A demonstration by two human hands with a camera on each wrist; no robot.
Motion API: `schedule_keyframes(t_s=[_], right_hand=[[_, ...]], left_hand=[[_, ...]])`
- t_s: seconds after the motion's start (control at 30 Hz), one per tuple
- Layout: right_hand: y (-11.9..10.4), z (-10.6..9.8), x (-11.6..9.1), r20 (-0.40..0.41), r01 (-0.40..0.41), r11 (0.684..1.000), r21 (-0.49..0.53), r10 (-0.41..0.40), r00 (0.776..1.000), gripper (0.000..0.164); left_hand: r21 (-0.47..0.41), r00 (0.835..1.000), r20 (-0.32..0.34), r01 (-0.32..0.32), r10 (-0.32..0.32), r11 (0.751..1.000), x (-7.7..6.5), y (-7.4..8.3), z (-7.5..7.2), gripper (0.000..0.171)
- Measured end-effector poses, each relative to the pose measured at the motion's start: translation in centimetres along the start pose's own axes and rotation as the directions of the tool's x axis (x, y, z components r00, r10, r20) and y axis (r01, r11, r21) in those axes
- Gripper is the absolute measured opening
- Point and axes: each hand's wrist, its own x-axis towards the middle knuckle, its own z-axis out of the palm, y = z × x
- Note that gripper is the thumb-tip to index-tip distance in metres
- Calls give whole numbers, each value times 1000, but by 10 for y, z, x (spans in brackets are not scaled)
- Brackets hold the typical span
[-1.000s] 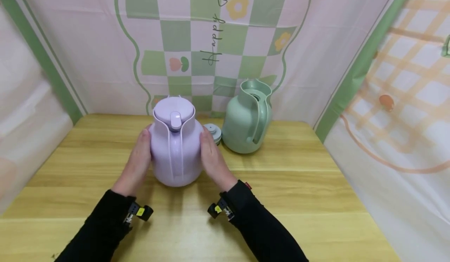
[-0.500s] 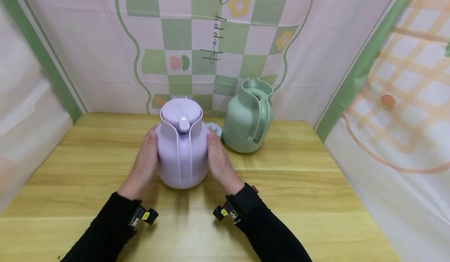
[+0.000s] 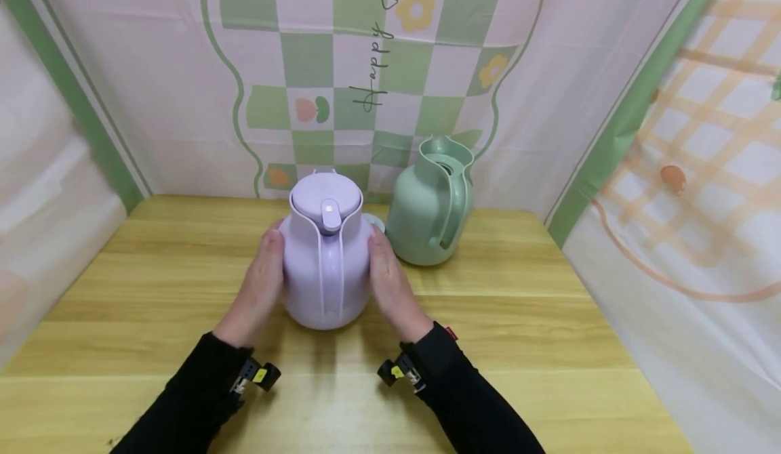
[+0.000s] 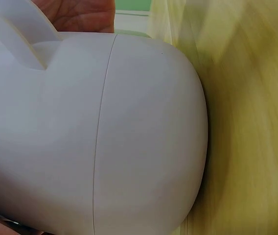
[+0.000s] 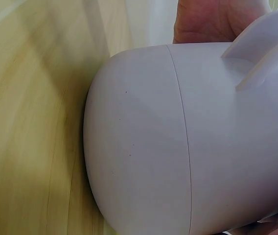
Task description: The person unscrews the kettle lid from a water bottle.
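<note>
Left hand (image 3: 262, 283) and right hand (image 3: 392, 282) cupped purple jug (image 3: 327, 254) between them, one each side, parted by jug's width; thumbs showed on near side, other fingers mostly hidden. Jug upright, handle (image 3: 331, 288) facing back between wrists, base at or just above tabletop (image 3: 512, 332); which, could not tell. Pale disc (image 3: 375, 221), partly hidden, just beyond right thumb. Green jug (image 3: 424, 220) upright beyond right hand, farther right. Patterned cloth (image 3: 403, 68) behind, past both hands.
</note>
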Motion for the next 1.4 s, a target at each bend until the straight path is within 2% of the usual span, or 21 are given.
schedule_keyframes(t_s=[0.27, 0.43, 0.57, 0.77, 1.13, 1.4], right_hand=[[1, -7, -4, -9, 30, 1000, 0, -30, 1000, 61], [1, -10, -6, -31, 6, 1000, -27, -7, 999, 63], [2, -12, -8, -56, -22, 998, -52, 19, 998, 67], [2, -15, -11, -70, -18, 998, -66, 13, 997, 71], [4, -21, -13, -94, -31, 994, -108, 21, 995, 66], [5, -22, -13, -103, -20, 994, -105, 9, 995, 66]], left_hand=[[17, 1000, 15, -27, 27, 999, 3, 0, 6, 69], [29, 999, 10, -36, 36, 999, 5, -1, 10, 68], [36, 999, 22, -34, 33, 999, 6, -1, 12, 69], [29, 998, 50, -37, 35, 999, 8, -1, 15, 69], [16, 999, 32, -44, 43, 999, 13, -2, 21, 69], [33, 999, 45, -25, 23, 999, 13, -1, 22, 72]])
